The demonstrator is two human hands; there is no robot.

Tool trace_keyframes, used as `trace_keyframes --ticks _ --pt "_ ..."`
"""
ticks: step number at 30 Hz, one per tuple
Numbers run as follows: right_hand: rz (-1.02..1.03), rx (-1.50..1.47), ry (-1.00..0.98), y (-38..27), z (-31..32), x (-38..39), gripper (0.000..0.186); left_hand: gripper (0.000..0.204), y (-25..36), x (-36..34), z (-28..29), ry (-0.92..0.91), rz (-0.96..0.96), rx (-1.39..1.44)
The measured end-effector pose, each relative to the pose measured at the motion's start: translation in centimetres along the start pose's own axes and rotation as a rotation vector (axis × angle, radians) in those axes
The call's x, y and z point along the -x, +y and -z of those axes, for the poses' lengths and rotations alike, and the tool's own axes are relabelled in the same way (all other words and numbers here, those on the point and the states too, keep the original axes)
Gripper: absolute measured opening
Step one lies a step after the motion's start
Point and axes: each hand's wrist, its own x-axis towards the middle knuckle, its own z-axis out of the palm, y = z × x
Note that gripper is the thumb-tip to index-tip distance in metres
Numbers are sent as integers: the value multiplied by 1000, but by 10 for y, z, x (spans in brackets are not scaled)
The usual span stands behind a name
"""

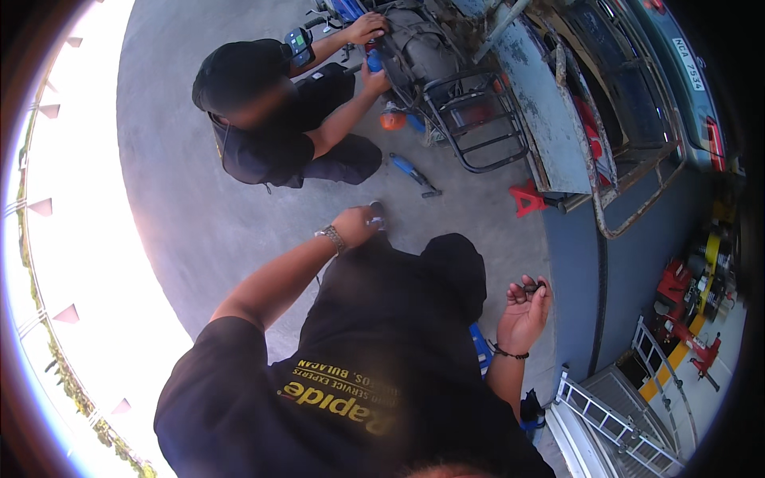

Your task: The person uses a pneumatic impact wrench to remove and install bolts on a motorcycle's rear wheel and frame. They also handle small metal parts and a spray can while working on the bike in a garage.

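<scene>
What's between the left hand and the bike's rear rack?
In the head view, a blue tool lies on the floor between the left hand and the rack.

The right fingers (514,295) partly hide a small, unidentifiable dark object (532,287).

A teal car (696,103) occupies the upper right; a red jack stand (527,198) is right of centre. Red equipment (704,350) sits at far right, a metal ladder (617,432) lower right.
</scene>
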Motion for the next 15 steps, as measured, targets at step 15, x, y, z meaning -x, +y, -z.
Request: trace_keyframes --ticks 15 --pt "-145 487 -854 67 -330 -564 22 23 151 -359 176 1034 -136 112"
